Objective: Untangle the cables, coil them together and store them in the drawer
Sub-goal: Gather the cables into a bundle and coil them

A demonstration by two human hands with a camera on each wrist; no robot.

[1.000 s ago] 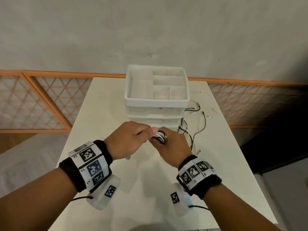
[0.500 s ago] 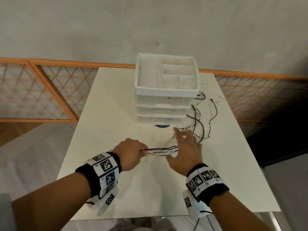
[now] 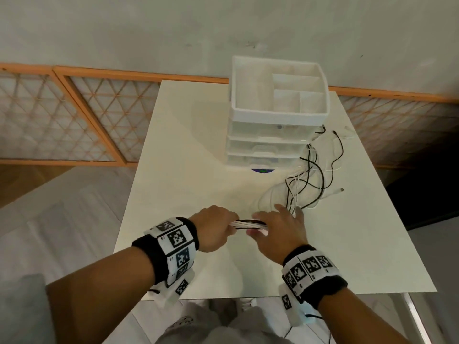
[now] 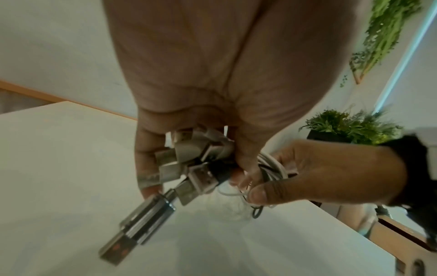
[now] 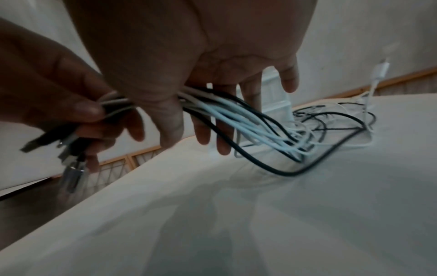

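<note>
A bundle of black and white cables (image 3: pixel 248 223) runs between my two hands over the white table (image 3: pixel 186 157). My left hand (image 3: pixel 216 227) grips the bundle just behind its USB plugs (image 4: pixel 189 162), which stick out below the fist. My right hand (image 3: pixel 278 232) lies over the bundle close beside it, fingers (image 5: pixel 201 128) straight and spread, the cables (image 5: pixel 248 119) passing between thumb and fingers. The loose ends (image 3: pixel 310 180) trail in tangled loops to the right of the white drawer unit (image 3: pixel 263 145), whose drawers are closed.
An open divided tray (image 3: pixel 278 112) tops the drawer unit at the table's far end. A small blue disc (image 3: pixel 263 170) lies at its foot. Orange lattice panels (image 3: pixel 74 120) run along the wall. Green plants (image 4: pixel 350 127) stand to the right.
My hands have dropped back toward the near part of the table. The right hand, stretched out along the cables half a second ago, is now back beside the left hand.
</note>
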